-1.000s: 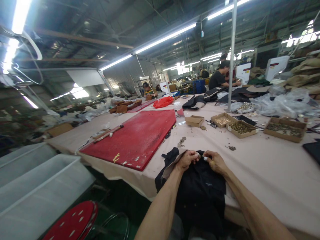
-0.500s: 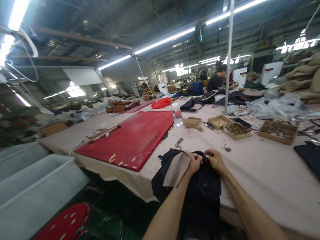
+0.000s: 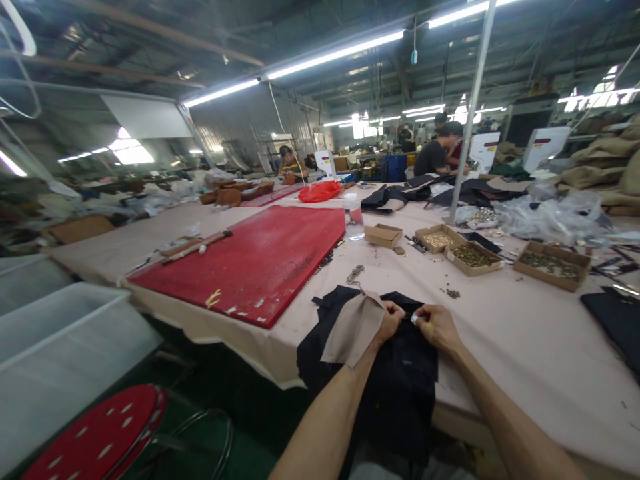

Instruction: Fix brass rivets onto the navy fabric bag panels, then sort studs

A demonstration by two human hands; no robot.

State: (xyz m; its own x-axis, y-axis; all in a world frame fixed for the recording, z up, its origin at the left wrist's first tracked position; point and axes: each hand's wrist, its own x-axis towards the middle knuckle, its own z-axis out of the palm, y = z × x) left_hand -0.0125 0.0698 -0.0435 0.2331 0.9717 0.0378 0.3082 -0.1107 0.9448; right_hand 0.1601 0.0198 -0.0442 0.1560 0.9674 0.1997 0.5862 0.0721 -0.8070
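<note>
Black fabric with a beige flap drapes over the table's near edge and hangs down in front of me. My left hand is closed on the upper part of this fabric, beside the flap. Close to its right, my right hand pinches a small whitish piece at the fabric's edge; what kind of piece it is I cannot make out. A small dark thing shows between the two hands, too small to name. Metal rings lie on the table just beyond the fabric.
A red board with a hammer covers the table's left part. Cardboard boxes of small metal parts stand at the right, near a metal pole. A clear jar is behind. Plastic bins and a red stool stand left.
My view has shifted slightly. My hands have drawn a little apart at the fabric's edge, and the whitish piece now shows in my right fingertips. The left hand keeps its hold.
</note>
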